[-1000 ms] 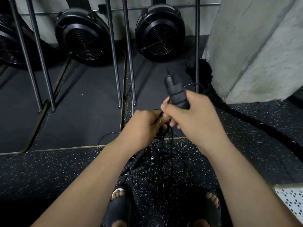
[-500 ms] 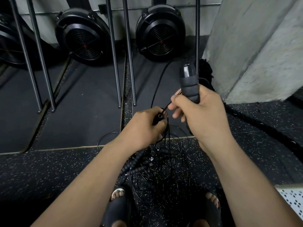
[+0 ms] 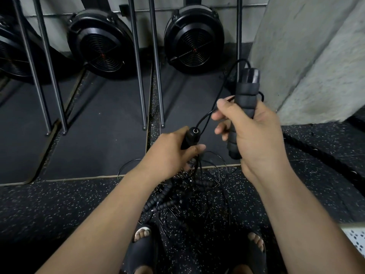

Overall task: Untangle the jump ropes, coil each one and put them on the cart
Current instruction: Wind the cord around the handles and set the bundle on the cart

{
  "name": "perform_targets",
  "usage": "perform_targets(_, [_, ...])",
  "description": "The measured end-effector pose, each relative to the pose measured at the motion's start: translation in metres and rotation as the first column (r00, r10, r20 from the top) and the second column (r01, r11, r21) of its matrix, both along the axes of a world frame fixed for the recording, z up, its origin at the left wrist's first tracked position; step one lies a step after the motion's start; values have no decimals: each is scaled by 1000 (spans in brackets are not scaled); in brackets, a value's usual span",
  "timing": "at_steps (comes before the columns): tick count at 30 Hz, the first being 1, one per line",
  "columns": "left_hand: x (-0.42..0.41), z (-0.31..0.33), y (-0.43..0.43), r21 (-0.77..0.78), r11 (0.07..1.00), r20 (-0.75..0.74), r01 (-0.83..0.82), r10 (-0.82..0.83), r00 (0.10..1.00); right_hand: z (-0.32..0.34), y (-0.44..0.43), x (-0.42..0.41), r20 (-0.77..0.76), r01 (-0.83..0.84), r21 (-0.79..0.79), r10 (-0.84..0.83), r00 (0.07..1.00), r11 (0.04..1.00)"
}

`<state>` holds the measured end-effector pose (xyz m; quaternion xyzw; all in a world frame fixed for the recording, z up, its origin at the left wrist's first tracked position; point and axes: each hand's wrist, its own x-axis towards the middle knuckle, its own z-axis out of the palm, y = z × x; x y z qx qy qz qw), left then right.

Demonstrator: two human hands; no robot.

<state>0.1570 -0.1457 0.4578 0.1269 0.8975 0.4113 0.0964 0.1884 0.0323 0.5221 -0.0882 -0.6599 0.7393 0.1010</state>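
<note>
Firmly, the right hand (image 3: pixel 256 139) grips a foam handle (image 3: pixel 245 99) upright, the left hand (image 3: pixel 167 155) a second handle (image 3: pixel 191 135).

I count two hands (image 3: pixel 169 155) (image 3: pixel 256 135), two gripped foam handles (image 3: pixel 192 135) (image 3: pixel 245 99), three flywheel fans (image 3: pixel 100 42) (image 3: pixel 194 38) (image 3: pixel 9 52), five steel rails (image 3: pixel 29 56) (image 3: pixel 52 76) (image 3: pixel 136 56) (image 3: pixel 156 56) (image 3: pixel 239 26) and two sandalled feet (image 3: pixel 142 234) (image 3: pixel 255 242).

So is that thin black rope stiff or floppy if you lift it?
Probably springy, not limp: the cord arcs in a smooth loop above the handle in the right hand. Likely light, being so thin. The tangle on the floor would probably snag and come up together.
</note>
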Motion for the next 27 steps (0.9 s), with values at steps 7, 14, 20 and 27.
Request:
perform_targets(7, [-3, -9, 3, -65, 995, -240, 72, -86, 967, -21, -8, -1, 115, -80, 201, 58, 992, 976])
perform_targets(14, [2, 3, 4, -223, 971, -397, -89, -8, 918, -16, -11, -3, 7, 11, 79, -11, 1000, 997])
perform_targets(20, [2, 10, 4, -340, 938, -308, -69, -41, 950, -17, -8, -7, 59, 66, -70, -62, 996, 995])
perform_targets(27, [6, 30, 7, 124, 975, -136, -182, 199, 971, -21, -7, -6, 148, 107, -106, -90, 985, 989])
